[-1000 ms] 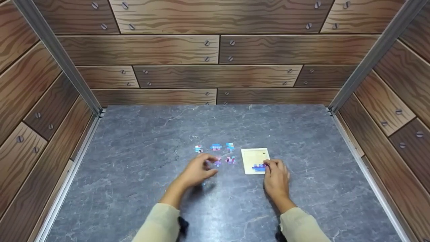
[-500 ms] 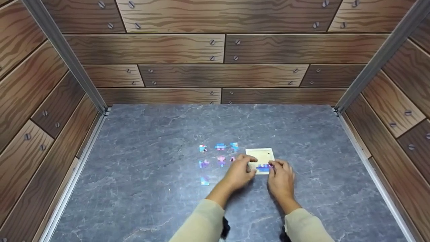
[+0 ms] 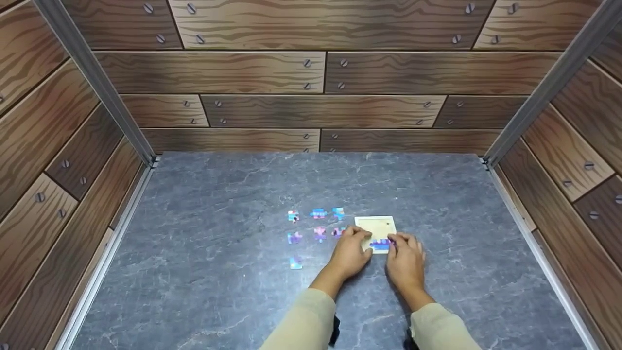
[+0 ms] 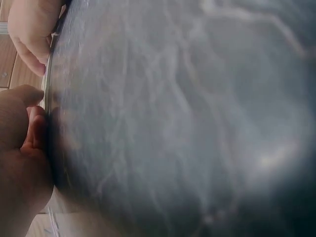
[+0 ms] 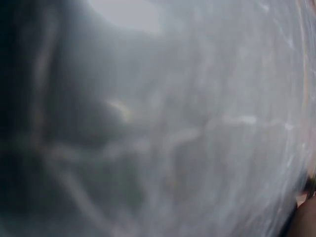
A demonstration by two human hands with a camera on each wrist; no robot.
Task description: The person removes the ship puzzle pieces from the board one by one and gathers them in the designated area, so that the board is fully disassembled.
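Note:
A small cream puzzle tray [image 3: 375, 224] lies on the grey table, with blue and purple jigsaw pieces [image 3: 379, 245] along its near edge. My left hand [image 3: 351, 253] is at the tray's left side, its thumb and fingers curled over the rim. On the opposite side, my right hand [image 3: 406, 258] pinches a dark purple puzzle piece at the tray's near right corner; its fingertips partly hide that piece. In the left wrist view, the left hand [image 4: 22, 143] and the right hand [image 4: 34, 32] face each other across the table edge. The right wrist view shows mostly blurred tabletop.
Loose jigsaw pieces lie left of the tray, among them a blue and pink one [image 3: 318, 214], a pink one [image 3: 319, 233] and a light blue one [image 3: 295, 263]. Wood-patterned walls [image 3: 272, 112] with metal posts enclose the marbled table [image 3: 218, 272].
My left hand has moved right, from over the loose pieces to the tray's left rim. My right hand stays at the tray's near right corner. The view has shifted slightly.

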